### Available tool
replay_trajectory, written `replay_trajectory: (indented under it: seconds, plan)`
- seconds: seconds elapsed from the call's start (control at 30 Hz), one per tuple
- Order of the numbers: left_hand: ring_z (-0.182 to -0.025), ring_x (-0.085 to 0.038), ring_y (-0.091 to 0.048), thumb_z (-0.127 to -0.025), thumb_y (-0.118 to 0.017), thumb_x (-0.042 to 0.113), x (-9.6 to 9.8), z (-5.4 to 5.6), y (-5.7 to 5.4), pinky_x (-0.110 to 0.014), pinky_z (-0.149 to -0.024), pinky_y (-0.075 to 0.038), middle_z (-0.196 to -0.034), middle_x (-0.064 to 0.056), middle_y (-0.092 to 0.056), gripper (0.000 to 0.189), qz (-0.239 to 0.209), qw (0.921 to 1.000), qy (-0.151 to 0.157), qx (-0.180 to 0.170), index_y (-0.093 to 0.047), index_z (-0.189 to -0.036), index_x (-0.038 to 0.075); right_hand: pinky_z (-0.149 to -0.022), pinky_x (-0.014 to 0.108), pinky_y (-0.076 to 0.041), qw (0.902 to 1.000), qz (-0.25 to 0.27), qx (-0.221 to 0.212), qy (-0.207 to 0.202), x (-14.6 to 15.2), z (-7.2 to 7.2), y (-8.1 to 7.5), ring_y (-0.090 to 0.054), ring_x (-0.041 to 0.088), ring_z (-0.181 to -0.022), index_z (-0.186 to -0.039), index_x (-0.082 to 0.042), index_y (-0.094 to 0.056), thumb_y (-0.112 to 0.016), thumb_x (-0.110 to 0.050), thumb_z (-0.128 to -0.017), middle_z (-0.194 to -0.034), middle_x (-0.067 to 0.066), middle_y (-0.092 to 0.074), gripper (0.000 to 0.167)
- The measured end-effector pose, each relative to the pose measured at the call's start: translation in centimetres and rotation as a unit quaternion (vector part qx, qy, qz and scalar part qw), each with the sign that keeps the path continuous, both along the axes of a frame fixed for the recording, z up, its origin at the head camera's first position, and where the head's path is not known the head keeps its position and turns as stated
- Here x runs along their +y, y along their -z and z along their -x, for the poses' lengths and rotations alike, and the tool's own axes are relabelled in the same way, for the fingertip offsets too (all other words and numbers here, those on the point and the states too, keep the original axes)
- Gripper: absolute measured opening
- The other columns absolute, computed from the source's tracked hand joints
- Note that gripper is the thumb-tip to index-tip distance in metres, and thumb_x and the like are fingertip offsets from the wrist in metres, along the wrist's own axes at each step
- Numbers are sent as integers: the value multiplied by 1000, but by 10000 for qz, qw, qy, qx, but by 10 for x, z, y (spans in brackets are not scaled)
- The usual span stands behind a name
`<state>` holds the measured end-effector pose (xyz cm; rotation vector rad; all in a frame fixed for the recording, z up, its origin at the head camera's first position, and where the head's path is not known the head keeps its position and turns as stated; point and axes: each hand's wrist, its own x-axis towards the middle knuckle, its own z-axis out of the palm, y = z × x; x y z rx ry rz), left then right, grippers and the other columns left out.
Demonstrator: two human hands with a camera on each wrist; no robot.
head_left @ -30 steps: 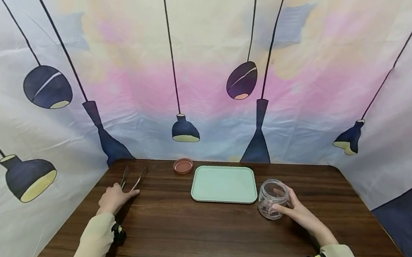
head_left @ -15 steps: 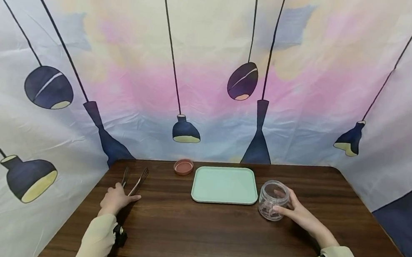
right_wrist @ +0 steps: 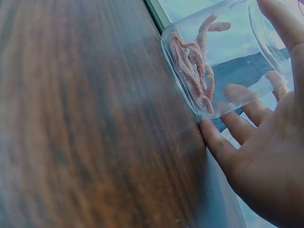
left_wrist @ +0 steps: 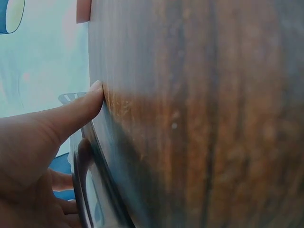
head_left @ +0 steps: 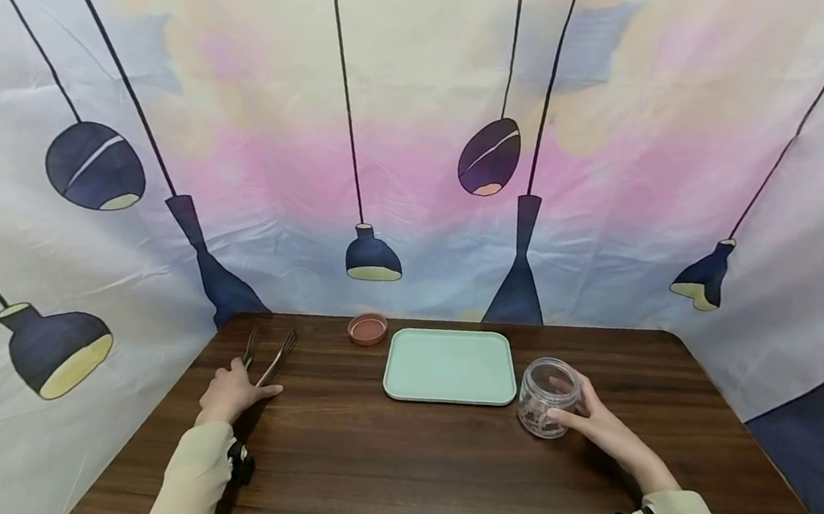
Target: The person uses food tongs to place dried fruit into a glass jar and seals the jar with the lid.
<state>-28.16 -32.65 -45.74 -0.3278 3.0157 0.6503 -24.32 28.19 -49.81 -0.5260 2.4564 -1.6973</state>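
Observation:
At the table's left, my left hand holds a pair of shiny metal tongs that lie with their two tined arms spread toward the back. In the left wrist view, the thumb reaches across the tongs to the tabletop, and the other fingers lie behind the metal. My right hand grips a clear, lidless jar from its right side, thumb in front and fingers around the back. The jar stands upright on the table. Inside, at its bottom, lie several thin, pinkish, sugar-dusted strips.
A pale green tray lies at the back middle, just left of the jar. Farther left is a small reddish-brown round dish or lid. The dark wooden table ends at a printed fabric backdrop.

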Motion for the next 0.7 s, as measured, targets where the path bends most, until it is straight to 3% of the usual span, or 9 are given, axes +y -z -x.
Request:
replay_trajectory:
  seconds: [0.27,0.47,0.57,0.7]
  plan:
    - [-123,-66,-37,-89,-73,53,0,0,0,-71,-88,-42,-139,-52,-26,112,18,10000,26,-45,-13,-151,-18,-102,68,-31,10000,-85,15,28,1,-1,1,-12,51,-147,-162,-19,-3,-62,-20,-102,-160,23,-24,85]
    - [-131,-67,-23,-87,-74,55,-1,1,0,-75,-93,-35,-144,-50,-18,117,-116,9999,-55,-19,-8,-153,-15,-102,67,-30,9999,-93,51,23,2,-1,2,-13,50,-147,-162,-18,-4,-63,-21,-101,-160,23,-26,85]
    - [-133,-66,-18,-86,-76,50,-1,4,1,-75,-95,-33,-146,-49,-15,117,-58,9999,12,143,-6,-153,-15,-102,66,-31,9999,-110,65,7,1,0,1,-15,49,-147,-162,-17,-4,-62,-21,-101,-159,23,-26,85]
    - [-132,-65,-20,-85,-81,38,6,13,-2,-73,-99,-31,-146,-48,-19,112,187,9975,326,606,-11,-153,-15,-101,63,-34,10000,-3,7,-37,1,1,1,-21,49,-145,-162,-16,-4,-62,-19,-102,-159,24,-25,84]
